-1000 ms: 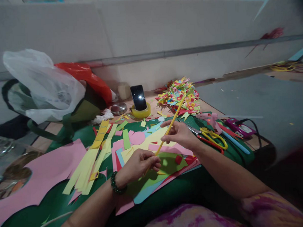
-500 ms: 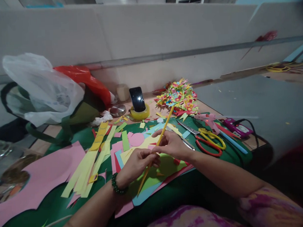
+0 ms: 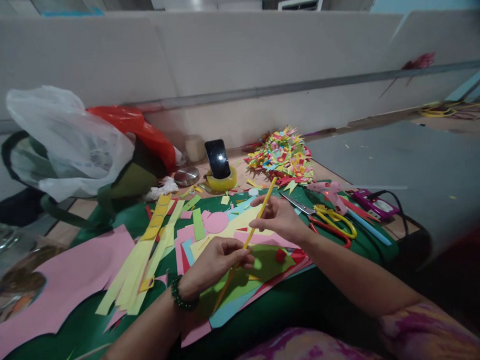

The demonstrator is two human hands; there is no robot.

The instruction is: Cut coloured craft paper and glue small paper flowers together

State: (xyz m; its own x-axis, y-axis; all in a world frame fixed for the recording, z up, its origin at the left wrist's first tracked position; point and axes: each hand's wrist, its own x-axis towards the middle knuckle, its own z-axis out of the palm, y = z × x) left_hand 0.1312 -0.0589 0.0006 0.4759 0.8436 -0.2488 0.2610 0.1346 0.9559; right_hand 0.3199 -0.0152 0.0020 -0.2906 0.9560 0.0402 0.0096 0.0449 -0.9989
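Clearly the thin, straight yellow stick (image 3: 249, 237) is the thing most exposed: it slants over the layered paper, its lower end close above the sheets. The left hand (image 3: 223, 258) pinches it between thumb and fingertips near its middle; the right hand (image 3: 279, 219) has thumb and fingers drawn narrow around it higher up, though how firmly I cannot tell. If one hand twisted or pulled against the other, so slender a stick could bend or slip through the fingertips. A dip of its lower end could drag or crease the loose green paper sheet (image 3: 262, 260), which nothing visible pins down. Further out, the right forearm lies near the large scissors with red and yellow handles (image 3: 299, 203); a sideways sweep might knock them. Beyond those sits a pink glue gun (image 3: 335, 196) with a small red light, possibly hot, so a careless brush could burn. At the back, the black phone (image 3: 218, 158) stands propped in a yellow tape roll (image 3: 222, 183), and a jolt might topple it.
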